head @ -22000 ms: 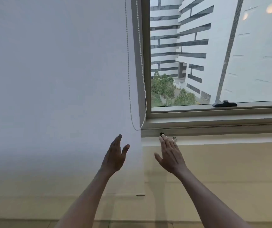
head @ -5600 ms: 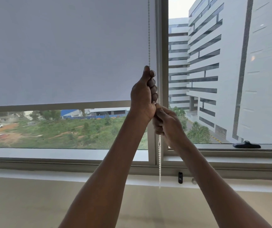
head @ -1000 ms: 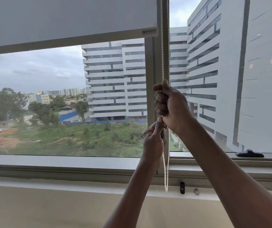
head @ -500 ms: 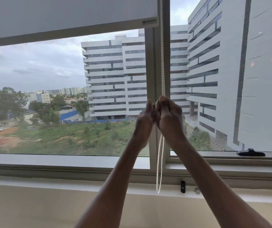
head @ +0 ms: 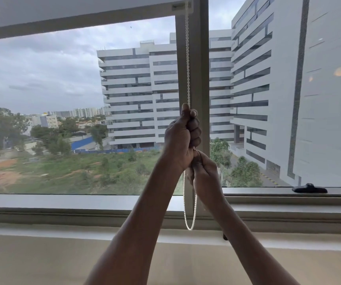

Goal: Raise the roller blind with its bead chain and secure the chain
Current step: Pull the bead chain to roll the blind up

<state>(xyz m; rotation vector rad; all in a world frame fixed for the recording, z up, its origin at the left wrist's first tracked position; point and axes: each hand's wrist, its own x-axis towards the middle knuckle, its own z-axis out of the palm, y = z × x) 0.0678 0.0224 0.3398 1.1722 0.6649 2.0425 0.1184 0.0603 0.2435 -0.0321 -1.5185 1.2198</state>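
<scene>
At a window (head: 203, 58) facing white towers, the blind (head: 42, 11) sits near the top; left hand (head: 181, 140) above right hand (head: 203, 173), both fists clenched round the chain (head: 187, 68).

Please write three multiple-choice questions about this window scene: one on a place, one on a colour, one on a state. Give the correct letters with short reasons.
1. Where is the left hand on the bead chain?
A. above the right hand
B. below it
C. off the chain

2. What colour is the bead chain?
A. black
B. white
C. red

3. In what state is the roller blind?
A. fully down
B. half down
C. raised near the top

Answers: 1 A, the left fist sits higher; 2 B, the beads look white; 3 C, only a strip of blind shows at the top.
</scene>
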